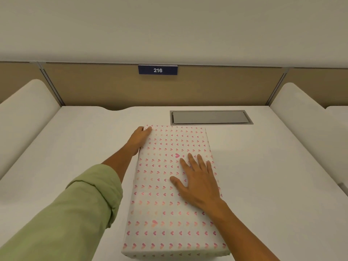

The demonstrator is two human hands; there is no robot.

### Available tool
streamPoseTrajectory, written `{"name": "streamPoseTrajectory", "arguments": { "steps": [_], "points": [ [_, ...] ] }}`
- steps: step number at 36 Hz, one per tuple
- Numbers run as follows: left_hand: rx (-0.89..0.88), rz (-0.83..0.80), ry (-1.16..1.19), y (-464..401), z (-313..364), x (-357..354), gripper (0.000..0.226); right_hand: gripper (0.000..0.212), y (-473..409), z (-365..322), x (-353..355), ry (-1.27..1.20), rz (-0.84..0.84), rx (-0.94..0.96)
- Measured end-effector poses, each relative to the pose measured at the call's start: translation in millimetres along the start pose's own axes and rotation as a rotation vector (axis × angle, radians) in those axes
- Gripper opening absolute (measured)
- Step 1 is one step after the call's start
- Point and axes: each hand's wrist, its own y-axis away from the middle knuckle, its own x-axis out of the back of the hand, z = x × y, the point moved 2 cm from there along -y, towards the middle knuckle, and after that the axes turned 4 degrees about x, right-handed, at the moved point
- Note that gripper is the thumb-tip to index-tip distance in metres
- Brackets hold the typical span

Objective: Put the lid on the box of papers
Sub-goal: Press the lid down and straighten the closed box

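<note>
A long white lid (163, 204) printed with small pink hearts lies flat on the white desk (75, 147), covering whatever is under it; the box and its papers are hidden. My left hand (139, 137) rests against the lid's far left corner, fingers curled over the edge. On top of the lid, right of its middle, my right hand (197, 178) lies flat with fingers spread, palm down.
A grey cable hatch (211, 117) is set into the desk just beyond the lid. A tan partition with a blue "216" sign (157, 70) stands at the back. Rounded white dividers (24, 113) rise at both sides.
</note>
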Motion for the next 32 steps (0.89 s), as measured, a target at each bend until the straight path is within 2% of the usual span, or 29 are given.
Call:
{"name": "streamPoseTrajectory", "arguments": {
  "steps": [5,10,14,16,20,24,32],
  "points": [
    [-0.042,0.038,-0.108,-2.3,-1.0,0.0,0.055,0.092,-2.0,-1.5,0.9,0.004,-0.009,-0.002],
    [-0.292,0.216,-0.416,14.3,2.3,-9.1,0.068,0.094,-5.4,4.8,4.6,-0.037,-0.002,-0.003],
    [-0.434,0.268,-0.787,51.7,-6.9,-30.9,0.079,0.097,-9.1,9.1,8.0,-0.005,0.020,-0.026],
    [-0.440,0.239,-0.876,73.9,-12.7,-43.2,0.088,0.099,-9.2,8.9,6.9,0.002,0.019,-0.025],
    [-0.426,0.172,-0.996,107.4,-25.9,-59.3,0.093,0.095,-8.9,9.9,3.7,0.003,0.020,-0.025],
    [-0.428,0.190,-1.069,124.2,-37.8,-63.3,0.087,0.092,-7.9,10.4,1.8,0.004,0.024,-0.026],
    [-0.428,0.199,-1.086,124.7,-47.7,-67.0,0.082,0.092,-7.2,9.2,-1.5,0.059,0.014,-0.012]
  ]
}}
